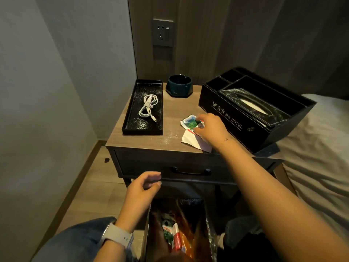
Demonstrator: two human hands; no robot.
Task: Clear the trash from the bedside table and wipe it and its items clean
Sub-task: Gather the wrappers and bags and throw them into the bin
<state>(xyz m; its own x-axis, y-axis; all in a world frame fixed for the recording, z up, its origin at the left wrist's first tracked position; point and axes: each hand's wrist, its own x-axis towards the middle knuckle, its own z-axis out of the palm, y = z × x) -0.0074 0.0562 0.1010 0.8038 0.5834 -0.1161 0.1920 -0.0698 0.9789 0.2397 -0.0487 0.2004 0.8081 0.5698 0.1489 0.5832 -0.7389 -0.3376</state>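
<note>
Trash bin (147, 224) nearest; left hand (140, 188) loose, right hand (211, 127) pinching wrapper (190, 122) by "HOTEL" organizer (226, 118).

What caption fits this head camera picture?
Right hand picks up wrappers from the dusty bedside table above a trash bin.

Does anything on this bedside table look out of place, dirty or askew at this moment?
Yes. Crumpled wrappers lie loose on the bedside table, under the right hand. White dust speckles the black tray around the coiled cable and the tissue box lid. The organizer box overhangs the table's edge toward the bed.
</note>
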